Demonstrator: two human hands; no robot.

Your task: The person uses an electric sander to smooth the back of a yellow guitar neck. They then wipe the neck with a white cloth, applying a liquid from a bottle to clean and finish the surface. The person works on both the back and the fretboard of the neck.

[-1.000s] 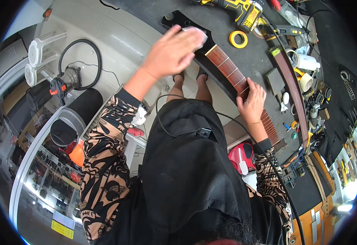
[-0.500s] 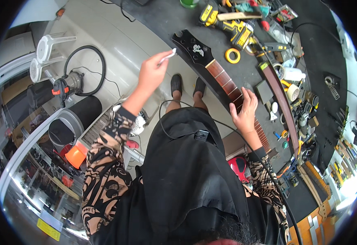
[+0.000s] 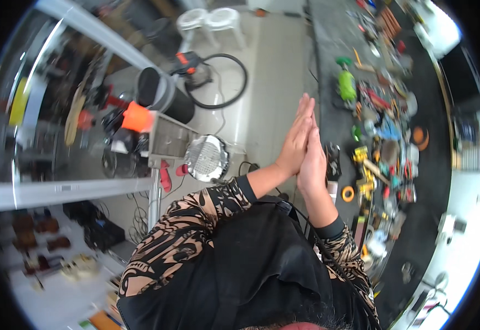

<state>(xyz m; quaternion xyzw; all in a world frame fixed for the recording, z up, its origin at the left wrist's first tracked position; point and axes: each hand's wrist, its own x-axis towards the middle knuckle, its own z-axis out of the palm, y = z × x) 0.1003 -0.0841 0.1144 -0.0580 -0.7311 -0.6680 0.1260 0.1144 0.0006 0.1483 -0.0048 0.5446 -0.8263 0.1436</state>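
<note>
I hold my left hand (image 3: 296, 147) and right hand (image 3: 312, 165) pressed flat together, palm to palm, fingers straight; whether anything lies between them, I cannot tell. The guitar neck (image 3: 332, 190) lies along the edge of the desk (image 3: 328, 33), just right of my right hand, its black headstock (image 3: 333, 157) pointing away from me. A yellow tape roll (image 3: 343, 194) sits beside it.

Bright light glares off the wall (image 3: 470, 253) well right of the right hand (image 3: 312, 165). Blur softens the plastic stools (image 3: 222, 20) beyond it, leftward; edges bend toward a black rim.
</note>
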